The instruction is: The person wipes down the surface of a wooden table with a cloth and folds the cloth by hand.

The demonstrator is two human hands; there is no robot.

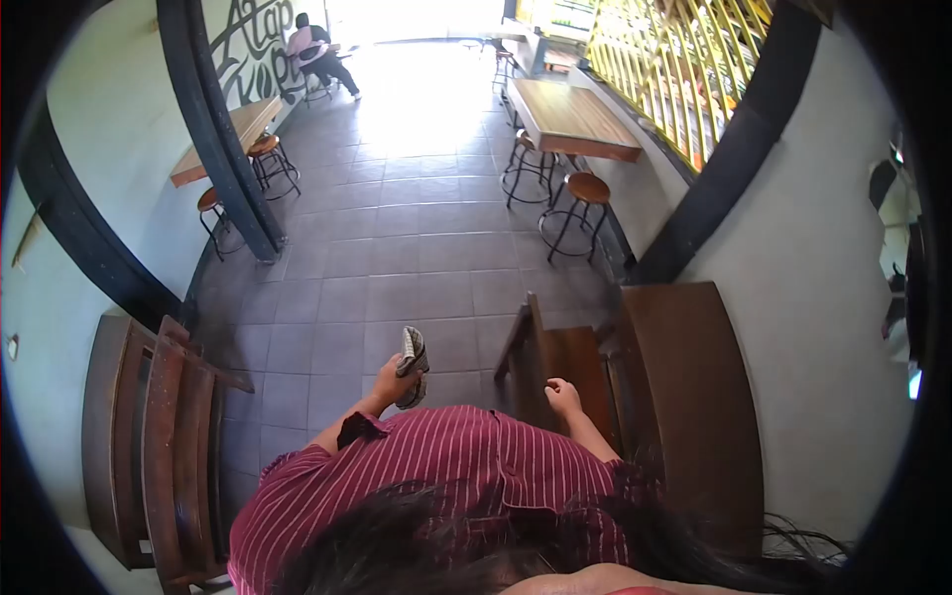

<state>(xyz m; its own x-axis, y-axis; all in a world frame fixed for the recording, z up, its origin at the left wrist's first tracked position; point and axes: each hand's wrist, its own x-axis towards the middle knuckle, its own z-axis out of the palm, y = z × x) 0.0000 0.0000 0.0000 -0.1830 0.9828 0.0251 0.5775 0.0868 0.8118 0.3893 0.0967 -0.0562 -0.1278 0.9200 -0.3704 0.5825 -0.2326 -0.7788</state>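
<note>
A folded checkered cloth [413, 369] is gripped in my left hand [393, 379], held out in front of my striped shirt above the tiled floor. My right hand [563, 396] is at the right of my body, over or beside a brown wooden bench [575, 372]. Its fingers are curled in loosely, and no object shows in them. Whether the hand touches the bench cannot be told.
Dark wooden furniture [694, 367] stands at the right, wooden benches [178, 446] at the left. Ahead are wooden tables [570, 109], round stools [587, 188] and a dark post [223, 129]. A person [315, 50] sits far back at the left wall.
</note>
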